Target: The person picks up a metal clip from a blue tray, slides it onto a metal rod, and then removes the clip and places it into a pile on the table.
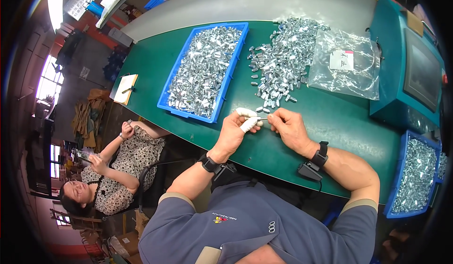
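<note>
Over the near edge of the green tabletop, my two hands meet fingertip to fingertip. My left hand (236, 129) is closed in a pinch, with white covers on its thumb and forefinger; a small silver metal part (259, 118) shows at its tips. My right hand (290, 129) is also pinched, at the end of a thin pin-like piece (264, 118) that reaches toward the left fingertips. Fingers hide most of both pieces. Just beyond them lie a few loose silver metal parts (266, 110), at the near end of a large heap (290, 52).
A blue tray (213, 119) full of similar parts stands left of the heap. To the right are a clear plastic bag (347, 82) and a teal machine with a screen (422, 70). Another blue tray (390, 210) sits lower right. A person (118, 169) sits at the left, holding a phone.
</note>
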### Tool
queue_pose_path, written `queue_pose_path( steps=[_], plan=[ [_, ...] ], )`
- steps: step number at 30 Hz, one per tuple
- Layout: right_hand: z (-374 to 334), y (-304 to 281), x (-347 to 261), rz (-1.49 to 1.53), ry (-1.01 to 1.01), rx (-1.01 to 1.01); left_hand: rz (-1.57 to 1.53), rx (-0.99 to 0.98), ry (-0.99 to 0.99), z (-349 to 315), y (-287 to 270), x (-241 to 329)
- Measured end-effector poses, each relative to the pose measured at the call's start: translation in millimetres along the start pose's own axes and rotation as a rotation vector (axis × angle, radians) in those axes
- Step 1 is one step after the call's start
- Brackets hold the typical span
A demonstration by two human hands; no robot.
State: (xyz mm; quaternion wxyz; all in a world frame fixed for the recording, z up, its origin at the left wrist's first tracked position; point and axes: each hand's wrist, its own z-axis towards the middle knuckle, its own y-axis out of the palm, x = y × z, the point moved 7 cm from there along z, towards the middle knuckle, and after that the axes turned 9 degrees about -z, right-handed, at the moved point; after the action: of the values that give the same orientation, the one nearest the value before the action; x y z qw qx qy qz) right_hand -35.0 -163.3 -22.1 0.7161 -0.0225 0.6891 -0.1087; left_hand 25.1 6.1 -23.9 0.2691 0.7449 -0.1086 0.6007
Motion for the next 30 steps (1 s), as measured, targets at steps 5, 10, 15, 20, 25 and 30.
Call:
queue_pose_path(
  steps=[5,10,15,20,25,30],
  plan=[
    [0.3,-8.3,4.1,0.095,0.084,0.037,0.164,0.142,0.195,8.1,-41.5,48.9],
    [-1.7,1.2,0.4,0.039,0.022,-0.03,0.897,0.432,0.542,12.8,-91.2,131.6],
    [-5.2,15.9,-10.2,-0.066,-0.12,-0.256,1.14,0.057,0.621,13.5,-23.8,101.8],
    [-5.6,14.4,-10.6,0.008,-0.112,-0.203,1.251,-0.183,0.567,22.5,30.5,47.7],
    [4.3,-8.8,7.7,0.104,-0.004,0.109,1.063,-0.183,0.465,24.8,19.1,44.9],
    [5.6,-10.2,13.5,0.095,0.031,0.11,0.847,-0.042,0.274,8.8,1.7,50.4]
  ],
)
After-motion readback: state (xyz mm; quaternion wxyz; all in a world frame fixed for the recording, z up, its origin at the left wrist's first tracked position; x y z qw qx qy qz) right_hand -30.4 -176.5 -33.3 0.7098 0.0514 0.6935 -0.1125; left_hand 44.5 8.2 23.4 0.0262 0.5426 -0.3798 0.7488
